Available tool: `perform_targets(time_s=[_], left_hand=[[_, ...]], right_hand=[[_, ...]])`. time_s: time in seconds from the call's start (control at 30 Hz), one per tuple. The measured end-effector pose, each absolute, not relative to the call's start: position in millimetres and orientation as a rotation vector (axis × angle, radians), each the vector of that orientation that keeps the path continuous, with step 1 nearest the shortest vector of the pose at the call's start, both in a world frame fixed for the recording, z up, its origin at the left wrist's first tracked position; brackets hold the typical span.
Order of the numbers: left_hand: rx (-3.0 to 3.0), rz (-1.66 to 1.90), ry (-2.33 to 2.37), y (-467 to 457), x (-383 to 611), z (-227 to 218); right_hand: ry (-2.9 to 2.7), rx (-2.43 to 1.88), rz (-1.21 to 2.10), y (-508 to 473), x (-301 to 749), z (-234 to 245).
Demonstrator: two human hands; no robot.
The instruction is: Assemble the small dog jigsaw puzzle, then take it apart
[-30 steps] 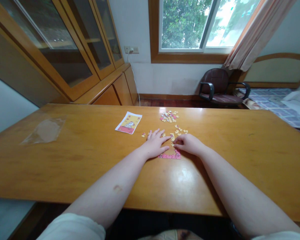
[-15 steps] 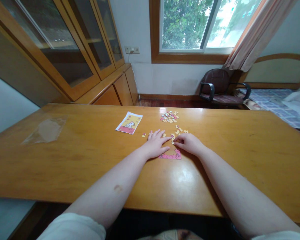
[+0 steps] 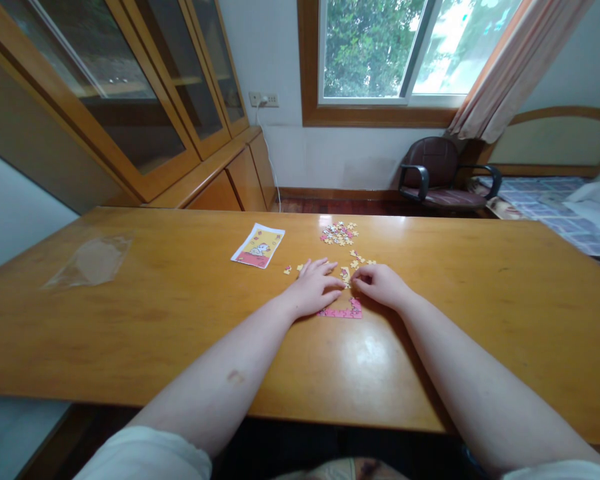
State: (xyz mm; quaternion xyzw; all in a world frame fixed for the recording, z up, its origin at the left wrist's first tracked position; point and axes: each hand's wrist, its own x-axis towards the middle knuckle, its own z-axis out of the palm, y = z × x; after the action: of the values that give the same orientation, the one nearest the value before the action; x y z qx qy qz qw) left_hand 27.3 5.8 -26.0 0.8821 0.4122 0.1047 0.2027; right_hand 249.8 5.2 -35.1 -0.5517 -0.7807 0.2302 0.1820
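Observation:
My left hand point(image 3: 313, 291) lies palm down with its fingers spread, its index finger and thumb reaching toward a small joined strip of yellow jigsaw puzzle pieces point(image 3: 345, 273). On the other side of that strip, my right hand point(image 3: 381, 285) is closed in a pinch at a puzzle piece on its right edge; the fingertips mostly hide it. Just below the hands sits a joined pink border of puzzle pieces point(image 3: 343, 313), its left end partly covered by my left hand. Loose yellow pieces point(image 3: 357, 259) lie beyond my right hand, and a few more point(image 3: 287, 270) left of my left fingers.
A heap of mixed puzzle pieces point(image 3: 340, 233) lies toward the table's far edge. The picture card point(image 3: 259, 247) rests to its left, and a clear plastic bag point(image 3: 93, 261) at far left. Beyond the wooden table point(image 3: 190, 320) stand an armchair point(image 3: 435, 170) and a glass-door cabinet point(image 3: 170, 173).
My right fingertips have drawn slightly right from the yellow strip's lower end. My left index finger and thumb have shifted a little to the right, closer to the strip.

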Motion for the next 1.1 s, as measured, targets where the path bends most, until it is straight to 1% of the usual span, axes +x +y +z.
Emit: perform_targets(time_s=[0.2,0.37,0.5,0.7,0.93,1.1], left_hand=[[2.453,0.264,1.154,8,27,-31],[2.453,0.287,1.167,7,27,-30],[2.428,0.403,1.327,8,27,-29],[2.260,0.619,1.609,19,20,-33],[2.154,0.693,1.760,23,14,-29],[2.071,0.668,1.785,27,11,-33]], right_hand=[[-2.210,-1.633,0.660,5,247,-34],[-2.172,-1.609,0.655,6,248,-35],[-2.142,-1.606,0.550,6,248,-35],[-2.317,-1.487,0.491,7,249,-40],[-2.282,-1.536,0.458,8,249,-42],[-2.280,-1.532,0.416,9,249,-45]])
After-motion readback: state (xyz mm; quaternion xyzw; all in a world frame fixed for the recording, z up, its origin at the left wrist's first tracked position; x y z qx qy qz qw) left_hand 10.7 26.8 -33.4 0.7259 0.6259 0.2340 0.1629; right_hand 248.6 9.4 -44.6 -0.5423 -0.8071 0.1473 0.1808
